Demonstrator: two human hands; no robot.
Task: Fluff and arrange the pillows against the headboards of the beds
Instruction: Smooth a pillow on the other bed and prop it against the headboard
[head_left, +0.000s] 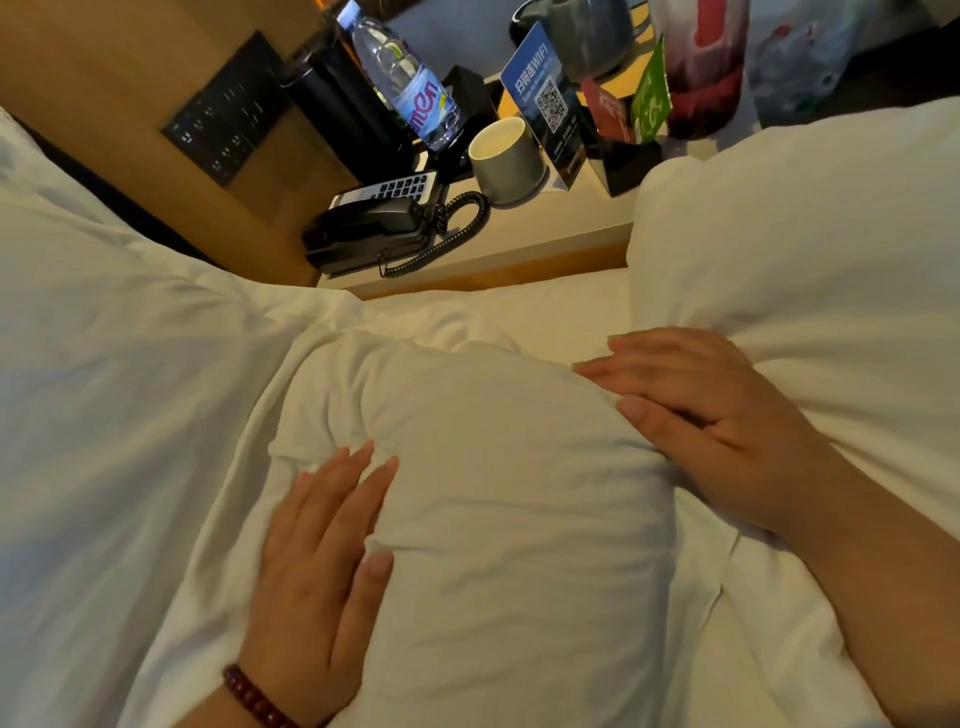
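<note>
- Centrally, a white pillow lies on the bed, plump and bulging, its cover creased near the upper left corner.
- Left hand: flat on the pillow's left side, grip wide, fingers straight and pressing into the fabric; a dark red bead bracelet circles the wrist.
- Right hand: laid on the pillow's upper right edge, grip wide, fingers straight, holding nothing.
- Second pillow: to the right, just behind the right hand, its corner overlapping the edge of the bedside bench.
- White bedding fills the left side, below a wooden wall panel that carries a dark socket plate.
- On the bench: a black telephone with a coiled cord, a grey cup, a water bottle, a blue WiFi card and a dark kettle.
</note>
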